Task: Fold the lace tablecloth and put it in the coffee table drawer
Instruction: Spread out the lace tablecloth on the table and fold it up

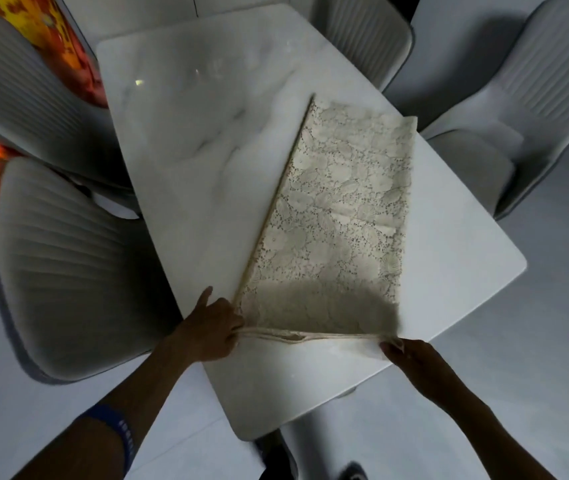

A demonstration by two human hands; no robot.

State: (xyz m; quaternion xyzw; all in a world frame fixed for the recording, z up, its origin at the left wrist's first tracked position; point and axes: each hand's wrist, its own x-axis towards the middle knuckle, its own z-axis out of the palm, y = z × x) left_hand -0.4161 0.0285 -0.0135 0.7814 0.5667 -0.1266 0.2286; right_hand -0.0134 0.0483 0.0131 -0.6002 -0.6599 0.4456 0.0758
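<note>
The cream lace tablecloth [338,216] lies folded into a long narrow strip on the white marble table [186,140], running from the near edge toward the far right. My left hand [212,325] pinches the strip's near left corner, index finger stretched out. My right hand [411,356] pinches the near right corner. The near edge is lifted a little and stretched taut between both hands. No coffee table or drawer is in view.
Grey ribbed chairs stand around the table: two on the left [68,258], one at the far end [366,36], one on the right [518,109]. An orange patterned object [68,53] sits at the far left. The floor is pale.
</note>
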